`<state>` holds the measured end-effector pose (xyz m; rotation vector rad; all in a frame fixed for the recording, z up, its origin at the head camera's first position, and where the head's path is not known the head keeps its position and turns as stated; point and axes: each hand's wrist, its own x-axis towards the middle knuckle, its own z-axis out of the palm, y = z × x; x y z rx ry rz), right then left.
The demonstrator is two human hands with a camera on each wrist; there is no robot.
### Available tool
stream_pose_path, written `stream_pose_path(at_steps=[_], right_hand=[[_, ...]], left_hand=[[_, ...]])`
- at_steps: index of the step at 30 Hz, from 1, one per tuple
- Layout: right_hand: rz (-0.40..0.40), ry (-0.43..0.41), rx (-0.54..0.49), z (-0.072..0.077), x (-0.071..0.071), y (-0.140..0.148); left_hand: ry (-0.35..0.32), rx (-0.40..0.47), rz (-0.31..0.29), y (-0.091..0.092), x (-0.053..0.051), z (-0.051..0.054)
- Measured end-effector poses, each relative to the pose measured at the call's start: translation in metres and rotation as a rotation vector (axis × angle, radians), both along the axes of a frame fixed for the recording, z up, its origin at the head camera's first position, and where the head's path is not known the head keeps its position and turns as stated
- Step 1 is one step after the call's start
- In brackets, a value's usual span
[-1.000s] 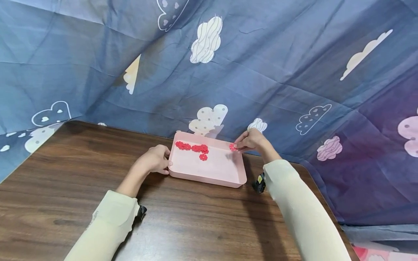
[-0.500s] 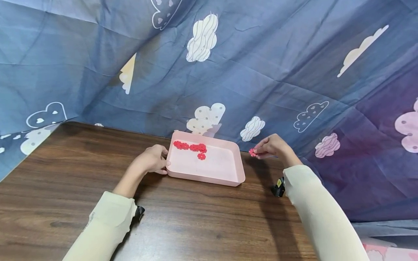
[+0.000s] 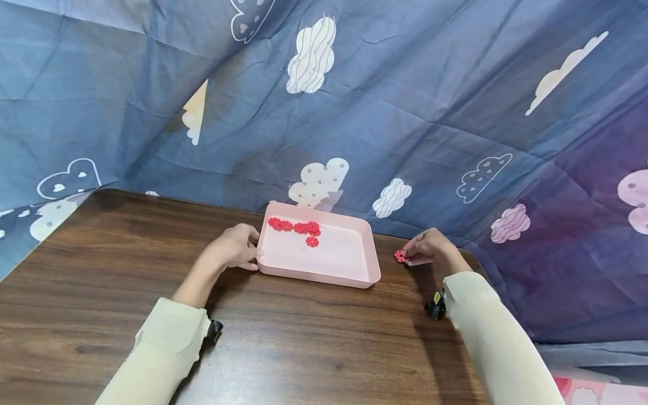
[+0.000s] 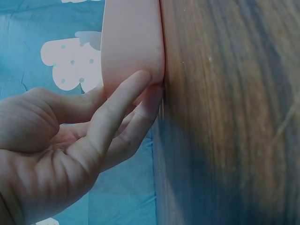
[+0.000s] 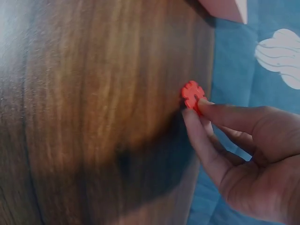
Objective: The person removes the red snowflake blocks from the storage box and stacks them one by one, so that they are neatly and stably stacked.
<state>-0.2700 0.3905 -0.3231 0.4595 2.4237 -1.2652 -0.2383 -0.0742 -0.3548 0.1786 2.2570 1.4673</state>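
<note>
The right hand (image 3: pixel 430 246) pinches one red flower piece (image 3: pixel 399 256) between thumb and fingers. The piece is to the right of the pink tray (image 3: pixel 334 256), down near the desk (image 3: pixel 283 337); I can't tell if it touches the wood. The left hand (image 3: pixel 234 246) grips the left wall of the tray, with finger ends on the outside. More red flower pieces (image 3: pixel 306 228) lie inside the tray, in the back left part, and some overlap.

A soft pinch near the edge should work well, because the piece is thin and might flip or slip. It's likely best to lay it flat and let go slowly. The left hand should hold the tray gently, so it doesn't tip or slide.

The desk is brown with dark wood stripes, and it shines near the front. The right arm's shadow falls across it. Behind hangs a blue cloth (image 3: pixel 405 124) with white clouds (image 3: pixel 311 56), and it turns purple on the right.
</note>
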Motion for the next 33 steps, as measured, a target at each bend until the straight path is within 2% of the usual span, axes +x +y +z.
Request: stream_pose_path(at_steps=[3,8,19,25,33], right_hand=[[-0.006,-0.015,0.087,-0.009,-0.002,0.0],[0.036,-0.032,0.215,-0.017,-0.004,0.0],[0.075,0.018,0.212,-0.015,-0.005,-0.003],[0.062,0.025,0.22,-0.011,-0.003,-0.005],[0.028,0.036,0.22,-0.016,-0.001,-0.009]], left_hand=[[0.002,-0.004,-0.005,-0.001,0.0,0.001],[-0.001,-0.001,-0.006,-0.002,0.001,0.0],[-0.004,-0.003,0.003,-0.002,0.001,0.002],[0.001,0.003,0.007,-0.003,0.002,0.003],[0.0,-0.002,0.007,-0.002,0.0,0.0]])
